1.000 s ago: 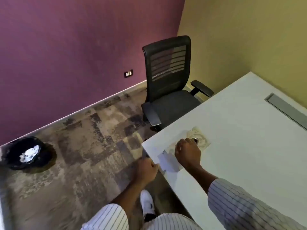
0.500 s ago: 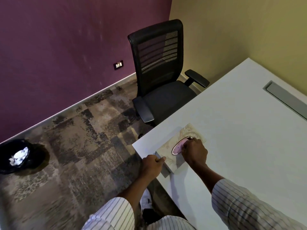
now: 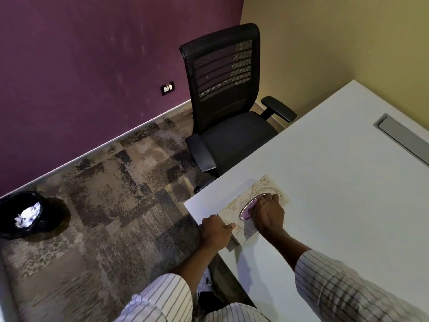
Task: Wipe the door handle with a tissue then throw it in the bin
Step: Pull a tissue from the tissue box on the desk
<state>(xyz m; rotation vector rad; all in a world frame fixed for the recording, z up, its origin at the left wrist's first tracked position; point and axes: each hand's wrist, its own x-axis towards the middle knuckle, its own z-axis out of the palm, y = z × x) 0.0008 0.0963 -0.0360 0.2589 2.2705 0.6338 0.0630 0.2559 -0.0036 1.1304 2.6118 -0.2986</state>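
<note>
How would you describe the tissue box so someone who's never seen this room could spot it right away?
Find the big white desk on the right, then its near corner facing the carpet. The tissue box lies flat there: a beige leaf-patterned box with an oval silver-rimmed opening, the only object on the desktop, with the left hand at its end and the right hand at the opening.

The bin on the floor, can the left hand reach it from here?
Probably not. The bin sits far off across the carpet by the purple wall, while the left hand is at the tissue box on the table's corner. The person would likely need to walk over.
</note>
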